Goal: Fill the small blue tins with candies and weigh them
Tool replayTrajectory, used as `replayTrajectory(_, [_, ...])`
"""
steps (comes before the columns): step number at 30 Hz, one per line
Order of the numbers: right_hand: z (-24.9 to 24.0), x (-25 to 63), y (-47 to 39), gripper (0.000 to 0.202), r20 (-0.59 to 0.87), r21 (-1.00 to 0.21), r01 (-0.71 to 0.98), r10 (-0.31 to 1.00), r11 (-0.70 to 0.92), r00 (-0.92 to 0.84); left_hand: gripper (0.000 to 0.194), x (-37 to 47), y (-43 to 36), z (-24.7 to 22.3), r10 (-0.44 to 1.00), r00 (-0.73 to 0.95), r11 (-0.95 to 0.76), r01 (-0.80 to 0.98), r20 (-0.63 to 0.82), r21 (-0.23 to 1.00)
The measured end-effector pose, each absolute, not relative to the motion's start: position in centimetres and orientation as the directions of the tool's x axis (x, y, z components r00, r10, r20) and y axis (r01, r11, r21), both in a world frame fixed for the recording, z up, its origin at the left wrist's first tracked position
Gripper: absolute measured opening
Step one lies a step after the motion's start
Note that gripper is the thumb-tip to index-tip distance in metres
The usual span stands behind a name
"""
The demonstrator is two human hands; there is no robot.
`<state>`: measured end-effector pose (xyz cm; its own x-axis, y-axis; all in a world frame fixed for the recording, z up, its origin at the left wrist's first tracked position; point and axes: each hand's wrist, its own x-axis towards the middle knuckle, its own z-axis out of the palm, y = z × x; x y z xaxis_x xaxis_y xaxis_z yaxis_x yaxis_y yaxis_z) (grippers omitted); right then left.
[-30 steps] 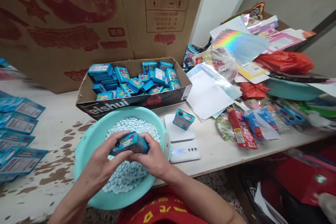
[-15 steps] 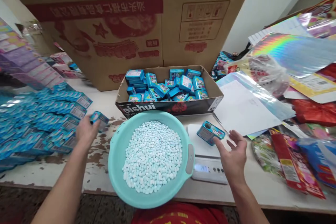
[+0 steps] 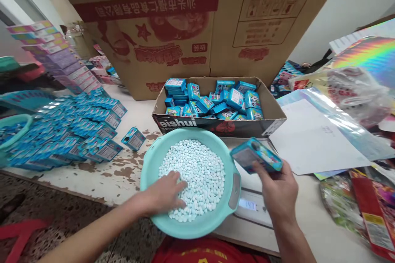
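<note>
My left hand point(image 3: 165, 194) is in the turquoise basin point(image 3: 147, 181), its fingers apart and touching the small pale mint-coloured candies point(image 3: 197, 168). My right hand point(image 3: 280, 193) grips a blue candy box point(image 3: 247, 159), tilted, with a dark round opening at its upper end. Hand and box are raised over the white digital scale point(image 3: 253, 209), whose display is lit. A single blue box point(image 3: 133, 139) stands on the table left of the basin, its opening facing up. Behind the basin, a black-fronted carton point(image 3: 216, 127) holds many blue boxes point(image 3: 205, 103).
Rows of blue boxes point(image 3: 92, 131) crowd the table's left side, near a stack of pink and purple packs point(image 3: 61, 59). A large cardboard box point(image 3: 173, 41) stands at the back. White paper point(image 3: 314, 135) and candy bags point(image 3: 376, 213) lie to the right.
My left hand has let go of a blue box on the table and moved right into the basin. My right hand has lifted the other box off the scale. The view has shifted left.
</note>
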<state>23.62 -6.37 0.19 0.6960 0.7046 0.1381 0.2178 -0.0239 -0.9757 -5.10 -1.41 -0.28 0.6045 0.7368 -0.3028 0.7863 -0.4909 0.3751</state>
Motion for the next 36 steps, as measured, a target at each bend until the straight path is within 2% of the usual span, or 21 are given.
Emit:
replayTrajectory(3, [1.4,19.8,-6.4,0.033,0.194,-0.967,0.236,0.883,0.099,0.427,0.025,-3.2,-3.7,-1.5,0.667,0.614,-0.548,0.788,-0.422,0.281])
replayTrajectory(5, [1.3,17.9,-6.4,0.027,0.211,-0.955,0.259,0.941,0.142,0.263,0.020,-2.8,-3.7,-1.8,0.675,0.565,-0.478,0.825,-0.475,0.301])
replayTrajectory(7, [0.7,16.8,-6.4,0.023,0.213,-0.939,0.306,0.964,0.157,0.159,0.014,-2.9,-3.0,-1.5,0.736,0.506,-0.344,0.851,-0.450,0.396])
replayTrajectory(9, [0.0,16.4,-6.4,0.021,0.211,-0.918,0.362,0.972,0.161,0.103,0.014,-2.9,-2.2,-0.7,0.825,0.445,-0.170,0.783,-0.348,0.599])
replayTrajectory(11, [-0.4,16.3,-6.5,0.019,0.213,-0.895,0.414,0.975,0.167,0.067,0.018,-2.7,-1.6,0.4,0.904,0.320,0.071,0.538,-0.282,0.840])
replayTrajectory(13, [-0.6,16.3,-6.6,0.017,0.224,-0.870,0.457,0.974,0.185,0.031,0.022,-1.9,-1.2,1.7,0.930,0.205,0.280,0.147,-0.306,0.949])
replayTrajectory(15, [-0.7,16.2,-6.7,0.018,0.233,-0.848,0.488,0.972,0.208,-0.009,0.024,-0.7,-1.0,2.9,0.937,0.158,0.338,-0.188,-0.311,0.922])
replayTrajectory(18, [-0.8,15.8,-6.8,0.020,0.224,-0.831,0.511,0.973,0.219,-0.052,0.027,1.3,-0.6,3.8,0.967,0.094,0.254,-0.403,-0.236,0.879])
replayTrajectory(23, [-0.8,15.6,-7.1,0.021,0.205,-0.846,0.494,0.978,0.201,-0.047,0.042,3.0,-0.2,3.4,0.984,-0.032,0.140,-0.453,-0.173,0.880])
replayTrajectory(30, [-0.8,15.3,-6.8,0.022,0.164,-0.876,0.455,0.986,0.162,-0.036,0.049,2.4,0.1,3.7,0.993,-0.023,0.093,-0.430,-0.114,0.898])
replayTrajectory(33, [-0.6,15.2,-6.6,0.021,0.124,-0.914,0.386,0.992,0.123,-0.021,0.048,1.6,0.4,3.4,0.993,-0.050,0.074,-0.441,-0.107,0.894])
replayTrajectory(35, [-0.1,15.5,-6.6,0.020,0.099,-0.950,0.297,0.995,0.096,-0.008,0.046,0.8,0.6,2.8,0.990,-0.068,0.092,-0.343,-0.123,0.935])
replayTrajectory(36, [0.2,15.9,-6.8,0.020,0.082,-0.969,0.236,0.997,0.078,0.004,0.044,0.2,0.6,2.4,0.992,-0.031,0.113,-0.220,-0.123,0.969])
